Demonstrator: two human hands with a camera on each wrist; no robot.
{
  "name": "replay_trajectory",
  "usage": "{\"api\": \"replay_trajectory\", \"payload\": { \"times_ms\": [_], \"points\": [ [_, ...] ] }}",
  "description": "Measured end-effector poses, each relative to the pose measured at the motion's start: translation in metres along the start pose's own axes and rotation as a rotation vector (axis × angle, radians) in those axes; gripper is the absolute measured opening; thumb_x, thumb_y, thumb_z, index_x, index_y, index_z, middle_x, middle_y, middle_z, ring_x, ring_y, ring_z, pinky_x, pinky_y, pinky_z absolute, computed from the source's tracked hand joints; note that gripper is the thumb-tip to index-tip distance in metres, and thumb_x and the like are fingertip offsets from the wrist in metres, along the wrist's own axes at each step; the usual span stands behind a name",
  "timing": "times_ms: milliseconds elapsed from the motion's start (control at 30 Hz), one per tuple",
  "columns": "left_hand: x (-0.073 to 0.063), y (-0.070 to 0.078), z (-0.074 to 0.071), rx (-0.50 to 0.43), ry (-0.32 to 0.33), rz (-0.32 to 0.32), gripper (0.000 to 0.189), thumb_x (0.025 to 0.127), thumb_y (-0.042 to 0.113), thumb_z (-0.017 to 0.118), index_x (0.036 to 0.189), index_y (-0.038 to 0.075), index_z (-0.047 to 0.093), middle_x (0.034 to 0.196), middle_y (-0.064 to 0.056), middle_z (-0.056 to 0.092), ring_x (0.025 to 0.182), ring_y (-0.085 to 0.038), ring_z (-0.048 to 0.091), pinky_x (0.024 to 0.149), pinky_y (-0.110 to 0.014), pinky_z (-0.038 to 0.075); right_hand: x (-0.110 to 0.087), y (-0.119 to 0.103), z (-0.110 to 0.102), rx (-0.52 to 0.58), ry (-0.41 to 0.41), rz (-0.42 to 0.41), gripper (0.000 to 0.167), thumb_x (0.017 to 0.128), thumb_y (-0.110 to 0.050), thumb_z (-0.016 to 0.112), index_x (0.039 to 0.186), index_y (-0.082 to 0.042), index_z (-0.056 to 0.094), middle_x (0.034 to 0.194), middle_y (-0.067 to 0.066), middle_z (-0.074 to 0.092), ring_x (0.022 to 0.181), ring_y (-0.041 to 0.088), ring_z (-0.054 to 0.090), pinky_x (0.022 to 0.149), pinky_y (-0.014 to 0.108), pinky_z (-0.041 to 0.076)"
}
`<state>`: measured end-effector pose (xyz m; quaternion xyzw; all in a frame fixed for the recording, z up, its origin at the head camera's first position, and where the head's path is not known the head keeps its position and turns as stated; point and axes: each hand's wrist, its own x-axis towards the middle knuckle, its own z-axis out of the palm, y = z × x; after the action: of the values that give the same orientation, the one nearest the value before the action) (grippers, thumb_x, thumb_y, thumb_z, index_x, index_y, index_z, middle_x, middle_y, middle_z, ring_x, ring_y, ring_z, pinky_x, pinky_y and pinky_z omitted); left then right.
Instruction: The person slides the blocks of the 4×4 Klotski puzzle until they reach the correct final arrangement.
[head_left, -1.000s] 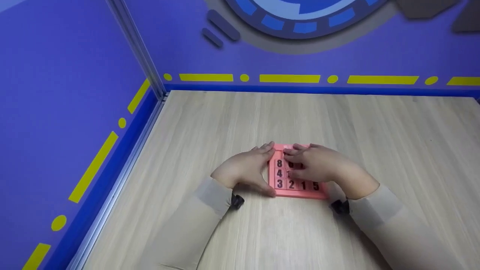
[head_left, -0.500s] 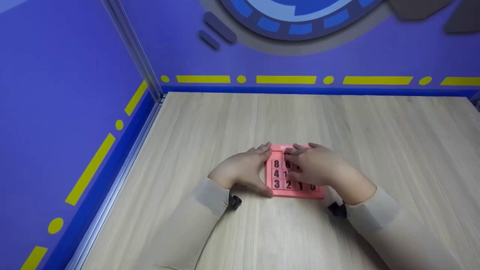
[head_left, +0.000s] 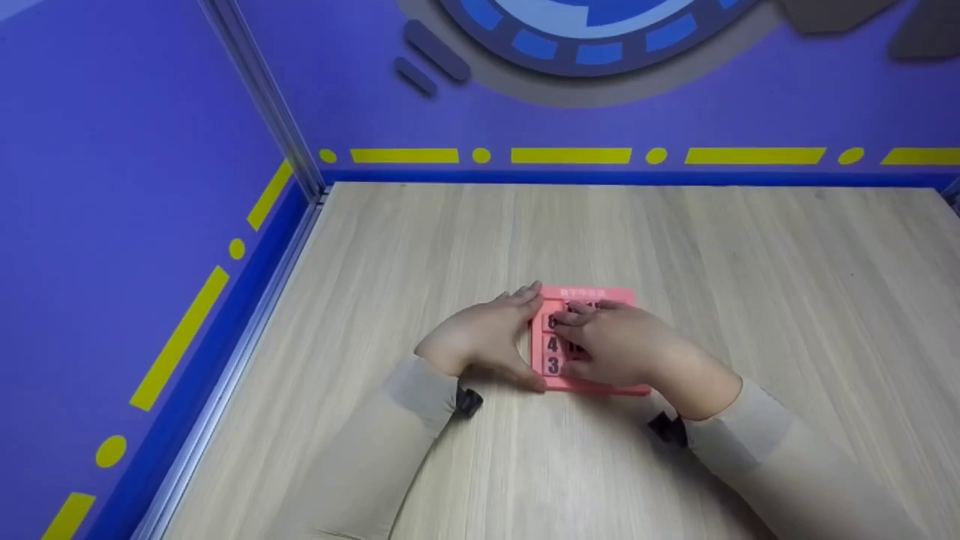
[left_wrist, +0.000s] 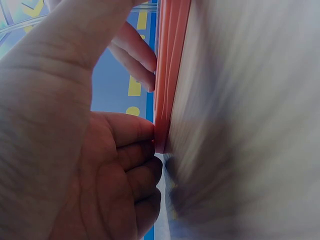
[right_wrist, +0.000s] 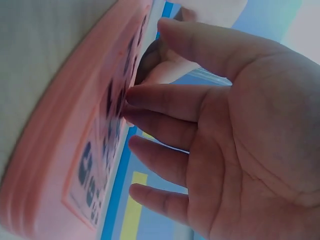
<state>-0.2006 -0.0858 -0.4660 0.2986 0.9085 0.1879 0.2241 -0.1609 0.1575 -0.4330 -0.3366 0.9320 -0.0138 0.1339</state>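
Pink number puzzle (head_left: 589,293), lower centre: left hand (head_left: 484,334) holds it, grip wide, while right hand (head_left: 626,341), straight-fingered, touches the number tiles (head_left: 553,345)!

The puzzle board (head_left: 571,385) lies on the surface (head_left: 450,247) before me. My left grip (head_left: 480,335) spans its left edge, near corner to far; my right grip (head_left: 626,341) lies over its right part. In the left column, the 8 tile (head_left: 550,323) sits behind the 4 tile (head_left: 552,344), the 3 tile (head_left: 553,365) nearest me. Walls stand behind (head_left: 562,127) and left.
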Motion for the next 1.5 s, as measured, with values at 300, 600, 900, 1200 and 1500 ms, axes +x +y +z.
{"api": "replay_trajectory", "payload": {
  "times_ms": [300,600,900,1200,1500],
  "points": [
    [0.003,0.001,-0.003,0.021,-0.009,0.010,0.143,0.077,0.068,0.098,0.182,0.011,0.018,0.193,0.001,0.002,0.180,-0.026,0.010,0.148,-0.040,0.017,0.007,0.016,0.004,0.078,-0.007,0.032,0.069,0.112,-0.045,0.067,0.170,-0.011,0.052,0.181,0.012,0.045,0.171,0.038,0.040,0.140,0.066,0.034],
    [0.001,-0.001,-0.002,0.013,-0.020,0.006,0.142,0.078,0.067,0.097,0.182,0.010,0.019,0.193,0.000,0.002,0.180,-0.023,0.007,0.148,-0.040,0.015,0.009,0.027,0.008,0.175,-0.065,0.049,0.078,0.112,-0.049,0.066,0.177,-0.015,0.039,0.188,0.007,0.032,0.176,0.038,0.025,0.144,0.065,0.024],
    [0.000,-0.001,-0.001,0.006,-0.004,0.018,0.143,0.076,0.066,0.099,0.181,0.008,0.021,0.193,0.000,0.004,0.180,-0.023,0.008,0.148,-0.039,0.014,-0.014,0.002,-0.004,0.159,-0.100,-0.005,0.075,0.111,-0.047,0.068,0.174,-0.013,0.046,0.185,0.011,0.037,0.173,0.040,0.034,0.143,0.066,0.027],
    [0.001,-0.003,0.000,0.006,0.000,0.012,0.141,0.077,0.066,0.098,0.181,0.010,0.021,0.193,0.003,0.004,0.180,-0.025,0.011,0.148,-0.041,0.018,-0.031,0.000,0.010,0.214,-0.128,-0.109,0.093,0.102,-0.061,0.074,0.177,-0.016,0.042,0.188,0.002,0.032,0.177,0.036,0.026,0.144,0.064,0.025],
    [0.000,-0.002,-0.001,0.000,0.006,0.026,0.142,0.076,0.065,0.098,0.181,0.007,0.021,0.193,-0.002,0.005,0.180,-0.023,0.011,0.148,-0.040,0.017,-0.029,0.014,0.015,0.240,-0.128,-0.135,0.101,0.099,-0.070,0.072,0.176,-0.012,0.042,0.188,0.004,0.032,0.176,0.042,0.024,0.143,0.072,0.021]
  ]
}}
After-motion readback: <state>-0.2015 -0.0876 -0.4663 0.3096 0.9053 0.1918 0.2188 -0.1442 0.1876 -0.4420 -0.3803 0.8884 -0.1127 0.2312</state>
